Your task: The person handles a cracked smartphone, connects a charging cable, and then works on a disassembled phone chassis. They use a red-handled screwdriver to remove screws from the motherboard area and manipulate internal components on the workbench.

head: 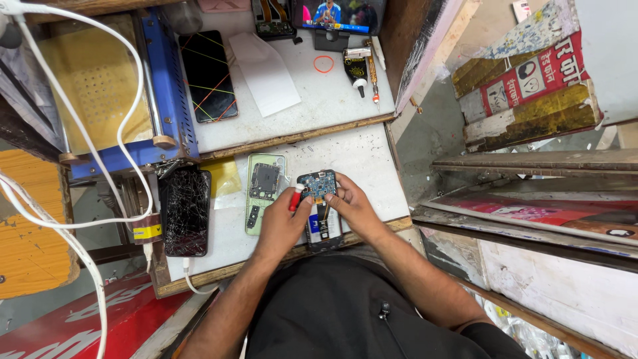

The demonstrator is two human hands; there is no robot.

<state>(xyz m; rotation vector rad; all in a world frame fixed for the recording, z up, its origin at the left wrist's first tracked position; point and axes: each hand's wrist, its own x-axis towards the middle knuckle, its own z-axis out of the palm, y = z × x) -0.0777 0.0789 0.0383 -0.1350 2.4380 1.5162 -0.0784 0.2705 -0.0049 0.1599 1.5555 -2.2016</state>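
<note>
An opened phone [320,199] with its blue circuit board showing lies on the lower white work surface [362,159]. My right hand [352,206] grips the phone from its right side. My left hand [282,223] holds a small tool with a red handle [294,199] against the phone's left edge. Just to the left lies a pale green phone back cover [264,189], inner side up, with a dark square part on it.
A phone with a shattered black screen [184,211] lies at the left. On the upper shelf sit a cracked phone with coloured lines [208,76], white paper [264,72], a glue tube [357,70], a blue machine [163,86] and a small playing screen [335,14]. White cables [80,219] hang left.
</note>
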